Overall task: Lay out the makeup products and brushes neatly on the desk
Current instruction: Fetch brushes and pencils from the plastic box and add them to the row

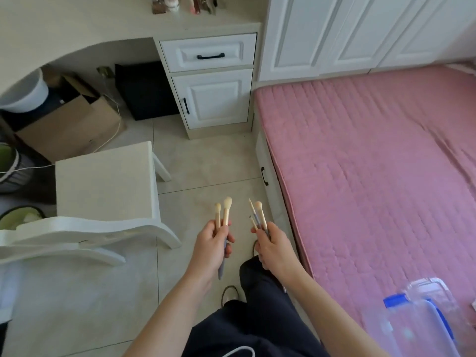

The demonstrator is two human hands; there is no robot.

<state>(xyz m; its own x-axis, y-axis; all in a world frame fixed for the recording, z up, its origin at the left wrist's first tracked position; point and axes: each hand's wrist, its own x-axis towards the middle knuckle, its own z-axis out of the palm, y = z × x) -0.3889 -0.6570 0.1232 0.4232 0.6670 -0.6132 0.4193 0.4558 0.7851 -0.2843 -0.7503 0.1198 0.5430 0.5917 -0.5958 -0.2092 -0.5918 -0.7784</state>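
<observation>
The carrying step is in hand. The left hand [210,240] grips two fluffy makeup brushes [223,215], bristles toward 12 o'clock; the right hand [270,244] clasps several slimmer brushes [258,217], cream tufts on smooth handles. A clear plastic box [422,320] lies on the quilted pink bed [373,163] at 4 o'clock. Next, probably, the brushes go to the table [77,24] at 11 o'clock, beside small cosmetics [185,3].
</observation>
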